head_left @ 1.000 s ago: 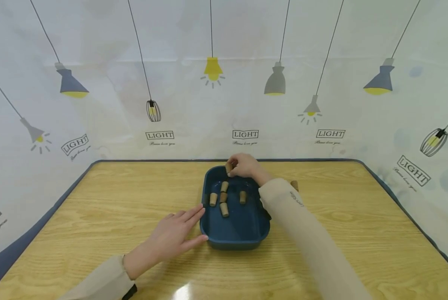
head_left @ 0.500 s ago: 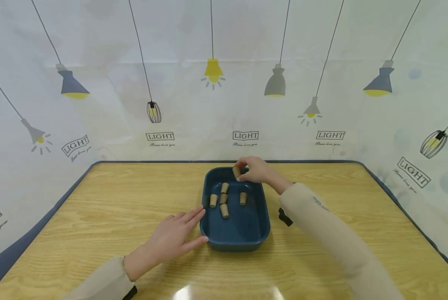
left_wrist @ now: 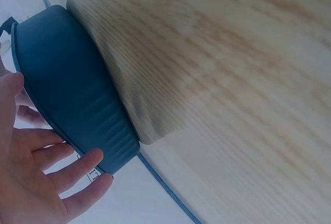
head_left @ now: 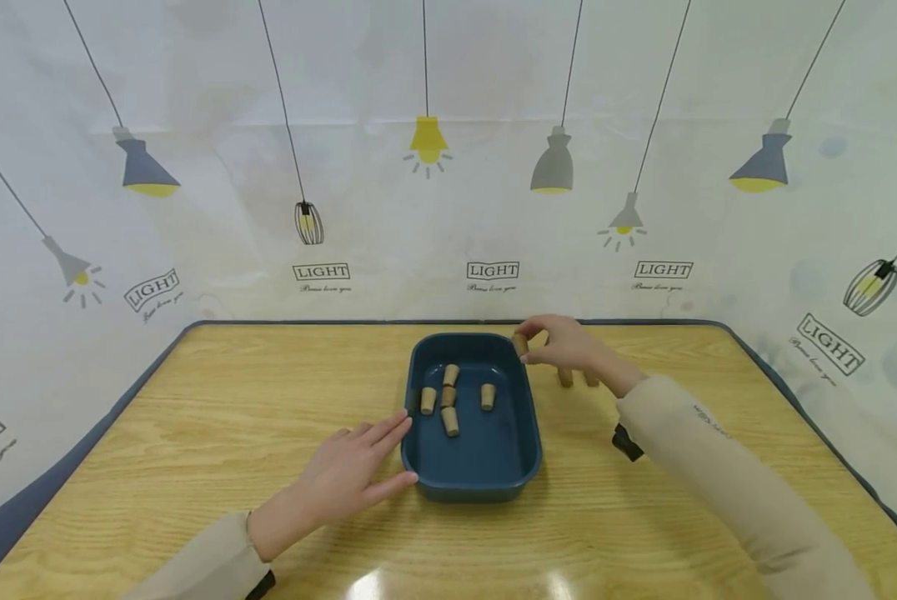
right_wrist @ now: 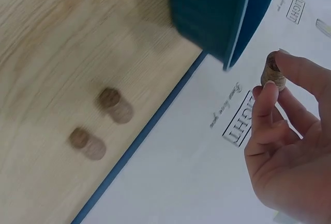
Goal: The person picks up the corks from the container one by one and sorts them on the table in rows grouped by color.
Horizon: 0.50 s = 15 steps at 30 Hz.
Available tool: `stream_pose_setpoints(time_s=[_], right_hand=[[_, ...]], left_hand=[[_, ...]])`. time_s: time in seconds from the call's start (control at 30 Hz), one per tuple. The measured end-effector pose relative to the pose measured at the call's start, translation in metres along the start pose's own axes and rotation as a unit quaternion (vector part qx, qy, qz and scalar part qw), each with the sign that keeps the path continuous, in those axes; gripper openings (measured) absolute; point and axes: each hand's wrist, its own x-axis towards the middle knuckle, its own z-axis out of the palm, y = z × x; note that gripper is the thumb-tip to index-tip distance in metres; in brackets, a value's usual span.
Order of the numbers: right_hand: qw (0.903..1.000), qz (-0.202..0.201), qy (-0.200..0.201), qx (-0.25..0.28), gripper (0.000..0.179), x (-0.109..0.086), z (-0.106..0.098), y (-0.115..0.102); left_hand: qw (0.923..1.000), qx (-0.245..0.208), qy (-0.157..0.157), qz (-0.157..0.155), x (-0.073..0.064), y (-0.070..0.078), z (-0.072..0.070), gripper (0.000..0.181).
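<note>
My right hand pinches a cork between thumb and fingertips, near the far right corner of a dark blue rectangular tub. In the right wrist view the cork hangs past the tub's rim, above the table. My left hand lies along the tub's left side with fingers straight; its fingertips touch the rim, as the left wrist view also shows at the tub's outer wall. Inside the tub are several corks, among them a lone cork on the right and a cork at the left wall.
Two more corks, one cork and another cork, stand on the wooden table to the right of the tub, partly behind my right hand in the head view. A white printed backdrop rises at the table's far edge.
My right hand has moved right with the cork, from over the tub's far end to its far right corner. The left hand and the corks in the tub stay put.
</note>
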Motion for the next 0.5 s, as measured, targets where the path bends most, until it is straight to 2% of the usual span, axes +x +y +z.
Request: stream_pose_setpoints(time_s=[0.23,0.5], right_hand=[[0.9998,0.011,0.013,-0.008,0.040,-0.019,-0.010,0.027],[0.9996,-0.005,0.026,0.009,0.038,-0.043,-0.017,0.059]], left_hand=[[1.0000,-0.008,-0.002,0.002,0.000,0.001,-0.002,0.070],[1.0000,-0.005,-0.004,0.003,0.000,0.002,-0.003,0.071]])
